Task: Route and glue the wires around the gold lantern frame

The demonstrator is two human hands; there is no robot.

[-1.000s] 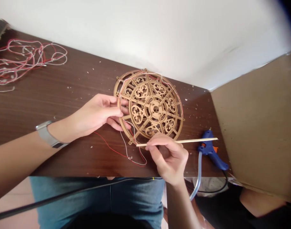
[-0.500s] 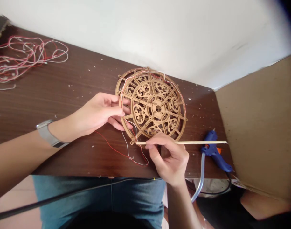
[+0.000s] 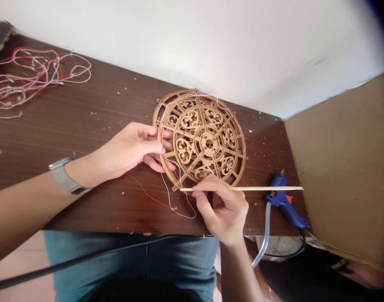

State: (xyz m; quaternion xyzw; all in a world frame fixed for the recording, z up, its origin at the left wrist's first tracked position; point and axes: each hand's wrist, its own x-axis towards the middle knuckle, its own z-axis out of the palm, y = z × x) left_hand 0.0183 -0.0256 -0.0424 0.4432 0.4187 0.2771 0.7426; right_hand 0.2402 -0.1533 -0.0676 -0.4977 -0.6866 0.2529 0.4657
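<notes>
A round golden-brown openwork frame (image 3: 210,144) with scroll patterns and spokes stands in front of me, at least two layers deep. Its left rim is gripped by my left hand (image 3: 137,147), thumb in front and fingers behind. Between the thumb and fingers of my right hand (image 3: 225,207) is a thin pale stick (image 3: 267,188), lying level, its left tip at a lug on the frame's lower left rim. Thin red and white wires run along the rim, and a loose wire loop (image 3: 182,214) hangs onto the table below it.
A blue glue gun (image 3: 278,188) with a clear glue stick lies on the dark wooden table (image 3: 94,126) at right. Tangled red and white wires (image 3: 37,79) lie at far left. Cardboard (image 3: 343,167) stands at right, a white wall (image 3: 166,37) behind. White scraps dot the table.
Both hands keep almost the same place on the frame and stick. The stick has shifted very slightly. At the lower right, another person's limb has moved.
</notes>
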